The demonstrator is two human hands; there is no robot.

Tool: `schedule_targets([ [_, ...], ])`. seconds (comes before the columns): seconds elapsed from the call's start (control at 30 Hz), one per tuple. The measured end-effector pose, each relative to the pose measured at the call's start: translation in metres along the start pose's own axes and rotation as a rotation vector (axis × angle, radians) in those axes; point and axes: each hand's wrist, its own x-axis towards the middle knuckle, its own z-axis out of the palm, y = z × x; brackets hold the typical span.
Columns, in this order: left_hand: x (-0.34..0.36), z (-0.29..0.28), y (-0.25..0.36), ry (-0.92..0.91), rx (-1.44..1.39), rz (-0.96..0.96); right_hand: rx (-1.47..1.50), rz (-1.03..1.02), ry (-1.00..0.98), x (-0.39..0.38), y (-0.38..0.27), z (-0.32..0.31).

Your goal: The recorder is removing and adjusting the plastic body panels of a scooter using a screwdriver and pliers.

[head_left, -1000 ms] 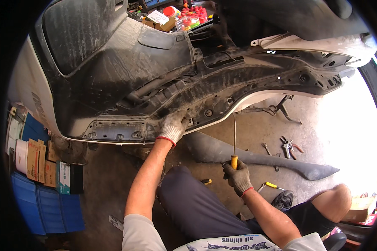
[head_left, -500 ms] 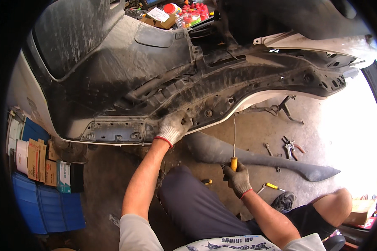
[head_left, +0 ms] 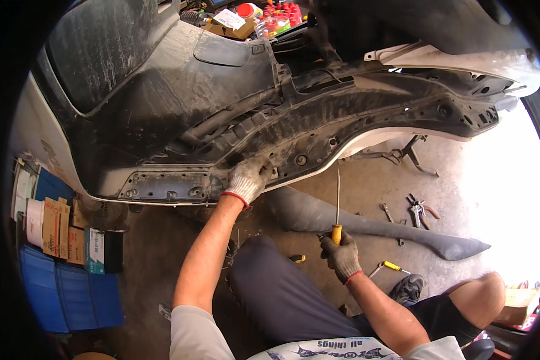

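Note:
Along the side of a dusty black-and-white scooter body (head_left: 318, 129), my left hand (head_left: 250, 178) presses at the lower black plastic edge. It wears a pale knit glove with a dark, dirty palm. Its fingers are curled in, and whatever lies under the fingertips is hidden. My right hand (head_left: 343, 258), in a matching glove, wraps round the yellow handle of a screwdriver (head_left: 337, 234). The long thin shaft points up, its tip just below the white lower edge of the body. A long grey curved panel (head_left: 366, 225) lies on the floor behind the screwdriver.
Pliers (head_left: 417, 210), a small wrench (head_left: 386, 211), a yellow-handled tool (head_left: 392, 266) and a short yellow-black tool (head_left: 297, 259) lie on the concrete floor. A dark metal stand (head_left: 409, 155) juts below the scooter. Cardboard boxes (head_left: 55, 228) and blue bins (head_left: 69, 294) stand at left.
The view has shifted very slightly. Both hands keep about the same places, and the screwdriver stays in my right hand.

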Motion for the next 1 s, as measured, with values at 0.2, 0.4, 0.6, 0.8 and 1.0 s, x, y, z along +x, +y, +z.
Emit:
schedule_targets([
  [0.2, -0.002, 0.003, 0.002, 0.028, 0.068, 0.007, 0.022, -0.027, -0.014, 0.002, 0.005, -0.001],
  [0.4, -0.002, 0.008, 0.0, 0.023, 0.099, -0.002, 0.042, -0.005, -0.02, 0.004, 0.005, -0.003],
  [0.6, 0.0, 0.01, -0.021, 0.101, -0.215, -0.102, 0.031, -0.018, 0.025, 0.008, 0.007, -0.004],
  [0.8, 0.009, 0.012, -0.016, -0.008, -0.191, -0.145, 0.018, 0.015, 0.013, 0.004, -0.002, -0.005],
  [1.0, 0.007, 0.012, -0.011, -0.008, -0.113, -0.151, 0.117, -0.089, -0.031, 0.005, -0.015, -0.008],
])
